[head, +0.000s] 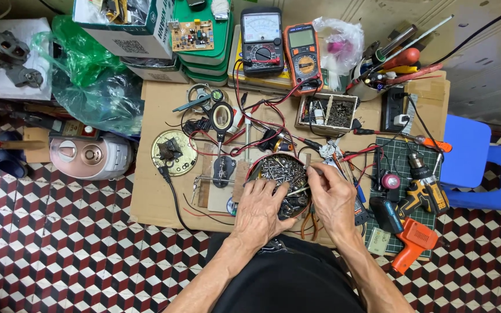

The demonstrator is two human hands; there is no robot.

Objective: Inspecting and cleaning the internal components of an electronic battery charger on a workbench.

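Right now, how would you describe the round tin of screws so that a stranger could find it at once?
Look at the cardboard sheet on the tiled floor. Near its front edge, both hands meet over one round tin: the left hand rests on it, the right hand beside it. Unlike the flat gold lid further left, it is heaped with silvery screws.

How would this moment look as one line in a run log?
left hand: fingers in round tin of screws | right hand: pinching small metal part at tin's edge | cordless drill: lying right
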